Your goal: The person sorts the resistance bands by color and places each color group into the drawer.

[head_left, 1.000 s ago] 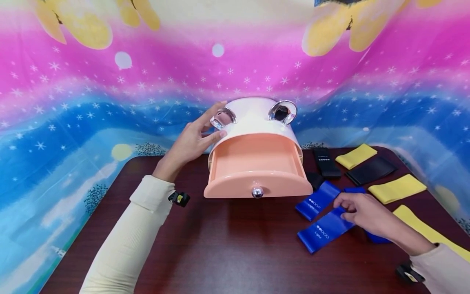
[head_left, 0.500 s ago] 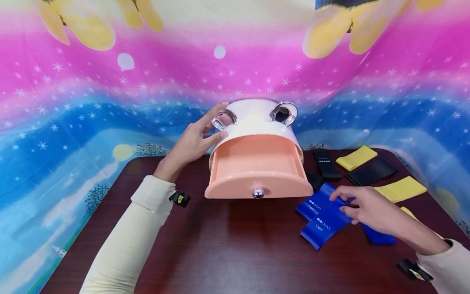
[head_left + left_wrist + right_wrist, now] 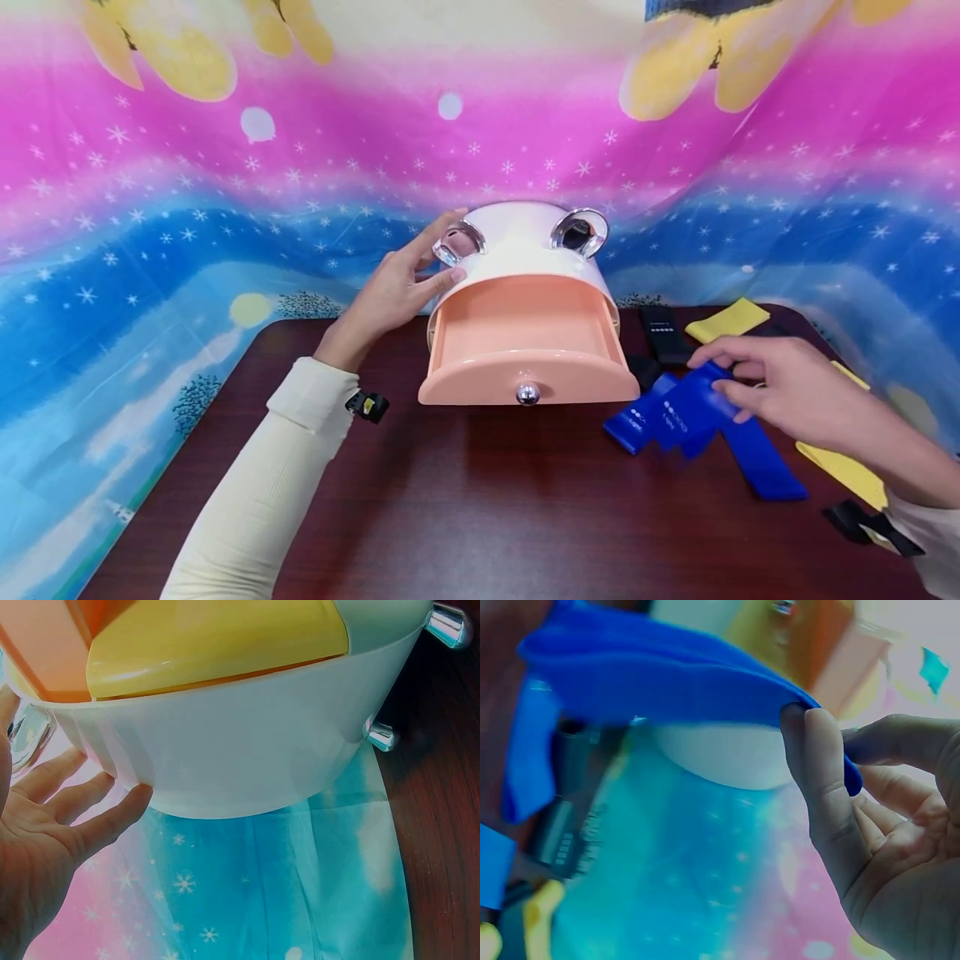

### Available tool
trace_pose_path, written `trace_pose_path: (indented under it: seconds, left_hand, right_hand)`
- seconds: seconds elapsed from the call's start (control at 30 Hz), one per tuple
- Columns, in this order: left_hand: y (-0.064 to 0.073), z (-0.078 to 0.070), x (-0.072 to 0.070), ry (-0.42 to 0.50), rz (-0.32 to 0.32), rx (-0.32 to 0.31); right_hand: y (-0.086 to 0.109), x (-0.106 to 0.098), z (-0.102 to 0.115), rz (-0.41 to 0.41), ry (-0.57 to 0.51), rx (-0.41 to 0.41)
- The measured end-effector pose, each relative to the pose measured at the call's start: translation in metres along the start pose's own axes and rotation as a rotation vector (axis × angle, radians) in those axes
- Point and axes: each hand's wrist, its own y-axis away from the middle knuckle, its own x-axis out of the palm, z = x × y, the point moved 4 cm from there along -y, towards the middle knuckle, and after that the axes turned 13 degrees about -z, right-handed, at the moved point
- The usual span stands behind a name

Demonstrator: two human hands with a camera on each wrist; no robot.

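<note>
A white storage box (image 3: pixel 517 229) with chrome-ringed eyes stands at mid-table, its peach drawer (image 3: pixel 528 375) pulled out and bare inside. My left hand (image 3: pixel 393 287) rests on the box's left side near one eye; in the left wrist view its fairly straight fingers (image 3: pixel 112 814) touch the white shell. My right hand (image 3: pixel 787 387) pinches a blue resistance band (image 3: pixel 678 417) marked "Light" between thumb and fingers, raised over the table. In the right wrist view the band (image 3: pixel 675 690) stretches out from the fingertips. Beneath it lie other blue bands (image 3: pixel 761 458), partly hidden.
Black bands (image 3: pixel 663 333) and yellow bands (image 3: pixel 727 321) lie at the table's right side, some behind my right hand. A yellow drawer (image 3: pixel 217 645) shows in the left wrist view. A patterned cloth (image 3: pixel 360 125) hangs behind the dark wooden table (image 3: pixel 480 517).
My right hand has pinched a blue band and lifted it off the table, moving up and slightly right. My left hand and the box have stayed put.
</note>
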Motion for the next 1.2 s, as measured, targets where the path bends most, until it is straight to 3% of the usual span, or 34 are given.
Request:
trace_pose_path:
  seconds: [0.2,0.43,0.73,0.97,1.2]
  left_hand:
    - [0.000,0.001,0.000,0.014,0.003,0.003]
    - [0.000,0.001,0.000,0.008,0.004,0.001]
    - [-0.001,-0.001,0.000,-0.007,0.005,0.015]
    - [-0.001,-0.001,0.000,-0.012,0.003,0.005]
    - [0.000,0.000,0.000,-0.034,-0.004,0.001]
  right_hand:
    - [-0.009,-0.030,0.021,-0.114,-0.059,-0.004]
    - [-0.027,-0.065,0.047,-0.201,0.019,0.038]
    - [-0.054,-0.095,0.070,-0.306,-0.143,-0.040]
    - [-0.065,-0.081,0.120,-0.198,-0.328,-0.107]
    - [-0.068,-0.045,0.180,-0.105,-0.386,-0.116]
